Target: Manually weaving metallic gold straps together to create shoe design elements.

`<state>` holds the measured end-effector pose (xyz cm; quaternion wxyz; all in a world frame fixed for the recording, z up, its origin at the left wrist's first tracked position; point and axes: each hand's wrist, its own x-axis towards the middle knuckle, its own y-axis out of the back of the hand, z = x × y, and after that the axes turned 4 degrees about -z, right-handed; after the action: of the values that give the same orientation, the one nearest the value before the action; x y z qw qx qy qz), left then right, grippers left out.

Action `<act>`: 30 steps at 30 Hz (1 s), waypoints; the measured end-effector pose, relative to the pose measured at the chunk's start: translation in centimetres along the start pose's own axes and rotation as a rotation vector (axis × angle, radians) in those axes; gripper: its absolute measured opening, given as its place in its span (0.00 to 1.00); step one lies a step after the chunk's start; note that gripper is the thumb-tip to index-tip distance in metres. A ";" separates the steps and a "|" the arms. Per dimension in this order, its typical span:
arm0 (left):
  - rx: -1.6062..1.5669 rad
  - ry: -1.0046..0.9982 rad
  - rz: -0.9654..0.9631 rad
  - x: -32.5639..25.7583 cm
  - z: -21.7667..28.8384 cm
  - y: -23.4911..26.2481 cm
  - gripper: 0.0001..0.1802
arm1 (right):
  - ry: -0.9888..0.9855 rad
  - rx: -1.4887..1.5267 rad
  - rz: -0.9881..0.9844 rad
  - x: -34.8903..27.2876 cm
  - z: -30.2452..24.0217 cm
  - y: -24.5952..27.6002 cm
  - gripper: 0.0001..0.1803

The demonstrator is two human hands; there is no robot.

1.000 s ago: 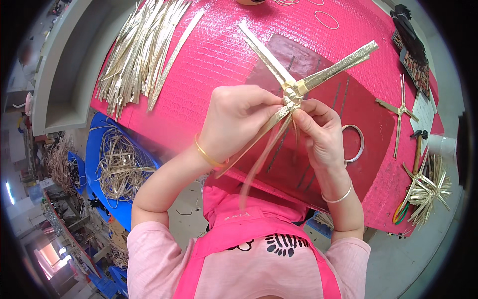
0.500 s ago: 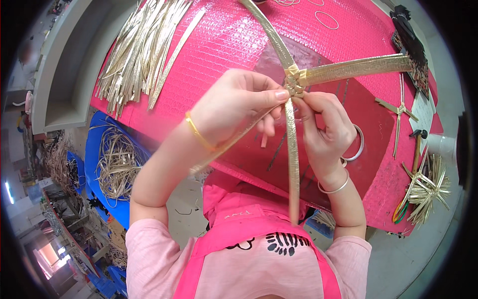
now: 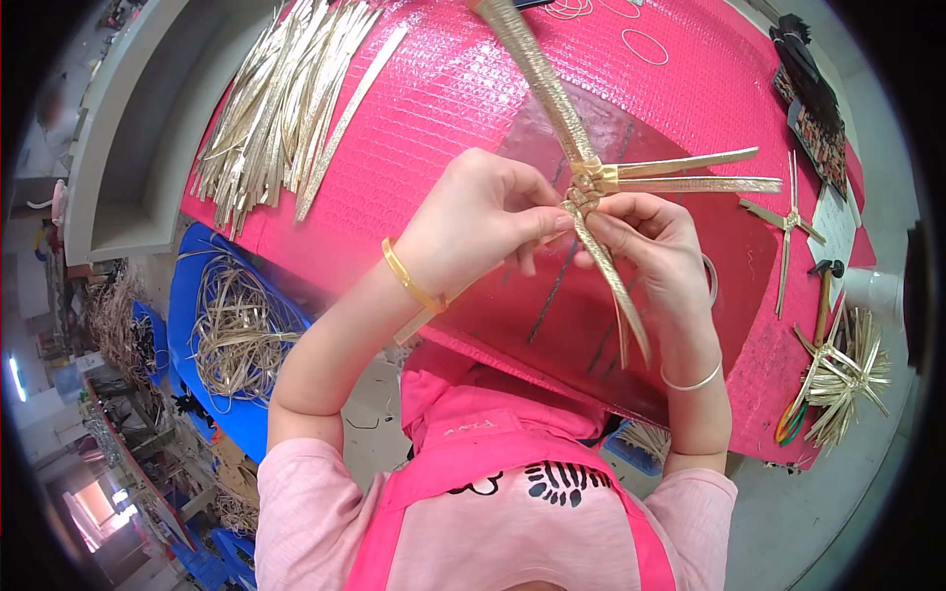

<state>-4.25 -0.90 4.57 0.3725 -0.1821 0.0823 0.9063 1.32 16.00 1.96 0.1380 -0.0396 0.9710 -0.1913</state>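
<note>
Glossy pink sheeting covers the counter (image 3: 424, 118), with a dark red mat (image 3: 493, 320) at its near edge and a grey floor (image 3: 788, 537) beyond its right side. A heap of gold strips (image 3: 281, 108) lies at the far left beside a deep grey tray (image 3: 138, 148). Below, left of the counter, a blue container (image 3: 181, 315) holds a loose tangle of gold strands (image 3: 241, 335); a smaller blue box (image 3: 628, 456), mostly hidden under the near edge, also has strips in it. At the right rest a hammer (image 3: 824, 307) and a pile of woven pieces (image 3: 849, 379). Over the mat, the left hand (image 3: 493, 212) and right hand (image 3: 645, 236) pinch a gold knotted piece (image 3: 584, 189), fingertips gripping just below its knot, its strips splaying outward.
</note>
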 end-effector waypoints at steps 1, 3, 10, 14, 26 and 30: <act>0.001 0.002 0.001 0.0 -0.1 -0.1 0.10 | -0.007 -0.053 -0.046 0.1 -0.2 0.2 0.08; 0.342 -0.260 0.155 0.0 -0.7 -0.6 0.05 | 0.081 -0.333 -0.051 0.4 -0.1 0.9 0.09; 0.981 -0.718 0.571 0.4 -2.4 -2.7 0.07 | -0.158 -0.112 -0.123 0.9 -0.1 1.2 0.10; 0.359 -0.501 0.362 0.5 -2.4 -2.1 0.05 | -0.001 -0.033 -0.074 1.1 1.7 0.8 0.09; 0.591 -0.548 0.239 -0.1 -2.0 0.4 0.06 | 0.038 -0.068 -0.077 0.4 1.6 0.2 0.06; 0.685 -0.727 0.395 0.0 -2.7 -0.4 0.07 | -0.093 0.345 -0.226 0.4 2.2 0.3 0.07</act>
<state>-3.20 -1.38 2.14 0.2377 0.2947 0.2717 0.8848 1.60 15.41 -0.21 0.1648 -0.1328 0.9058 -0.3670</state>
